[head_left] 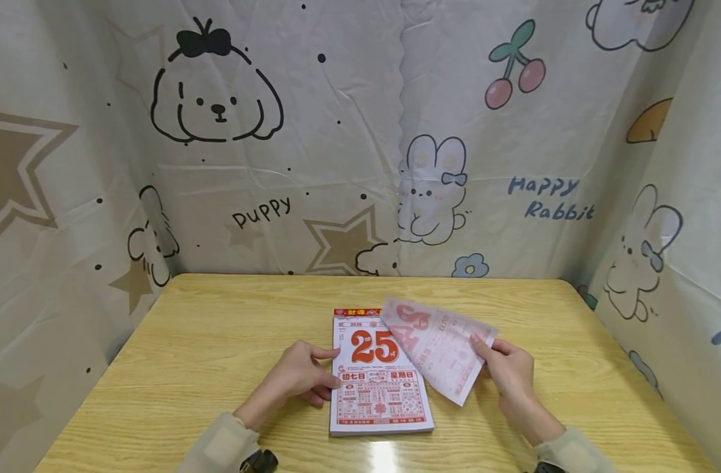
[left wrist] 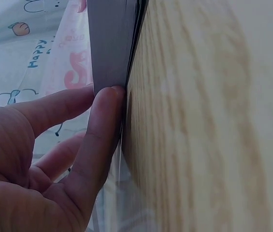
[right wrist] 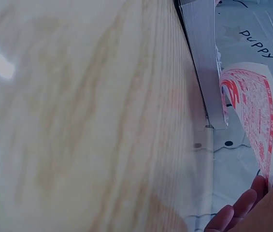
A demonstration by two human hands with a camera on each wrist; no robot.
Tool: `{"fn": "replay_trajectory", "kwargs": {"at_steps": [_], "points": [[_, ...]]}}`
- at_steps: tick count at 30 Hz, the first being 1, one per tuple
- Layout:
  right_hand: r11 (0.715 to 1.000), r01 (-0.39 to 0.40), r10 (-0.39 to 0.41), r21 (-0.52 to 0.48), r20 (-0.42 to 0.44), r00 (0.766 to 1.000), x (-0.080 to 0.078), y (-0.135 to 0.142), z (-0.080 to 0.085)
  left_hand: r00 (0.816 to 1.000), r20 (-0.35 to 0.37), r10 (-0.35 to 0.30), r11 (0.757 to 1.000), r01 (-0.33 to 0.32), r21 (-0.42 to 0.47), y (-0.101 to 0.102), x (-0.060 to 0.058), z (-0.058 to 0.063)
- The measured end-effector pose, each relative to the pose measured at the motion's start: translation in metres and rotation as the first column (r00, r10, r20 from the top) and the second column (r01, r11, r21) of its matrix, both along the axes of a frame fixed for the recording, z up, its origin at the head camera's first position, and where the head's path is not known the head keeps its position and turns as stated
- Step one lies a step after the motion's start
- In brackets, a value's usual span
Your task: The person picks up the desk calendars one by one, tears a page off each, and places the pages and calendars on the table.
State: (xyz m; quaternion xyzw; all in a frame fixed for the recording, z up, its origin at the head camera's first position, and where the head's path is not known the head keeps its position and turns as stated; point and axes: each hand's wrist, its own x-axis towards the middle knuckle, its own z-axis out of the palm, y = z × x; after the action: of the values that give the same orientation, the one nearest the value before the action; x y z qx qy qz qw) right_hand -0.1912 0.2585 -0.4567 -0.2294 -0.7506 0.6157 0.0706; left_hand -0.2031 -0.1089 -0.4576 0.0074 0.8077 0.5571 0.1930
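A tear-off calendar (head_left: 381, 387) with a large red 25 lies on the table, its red header strip at the far end. My left hand (head_left: 307, 371) rests at its left edge; in the left wrist view, fairly straight fingers (left wrist: 105, 113) touch the side of the thick page block (left wrist: 109, 43). My right hand (head_left: 511, 368) pinches the outer edge of a thin calendar page (head_left: 443, 348), folded over to the right with its pale back showing. This page still meets the block near the upper right corner. The right wrist view shows the page (right wrist: 254, 106) curving away from the block.
The calendar lies on a yellow wood-grain table (head_left: 218, 328). A pale printed cloth (head_left: 337, 98) hangs behind the table's far edge and along both sides. Dark bands (head_left: 259, 461) sit at the cuffs of both sleeves.
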Motion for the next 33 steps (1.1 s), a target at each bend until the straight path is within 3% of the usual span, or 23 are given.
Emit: {"fn": "replay_trajectory", "kwargs": {"at_steps": [33], "points": [[0.999,0.052,-0.052,0.01,-0.027,0.998,-0.0031,0.003,0.0025,1.0,0.001,-0.013,1.0,0.013,0.013,-0.0006,-0.0001,0.0011]]}}
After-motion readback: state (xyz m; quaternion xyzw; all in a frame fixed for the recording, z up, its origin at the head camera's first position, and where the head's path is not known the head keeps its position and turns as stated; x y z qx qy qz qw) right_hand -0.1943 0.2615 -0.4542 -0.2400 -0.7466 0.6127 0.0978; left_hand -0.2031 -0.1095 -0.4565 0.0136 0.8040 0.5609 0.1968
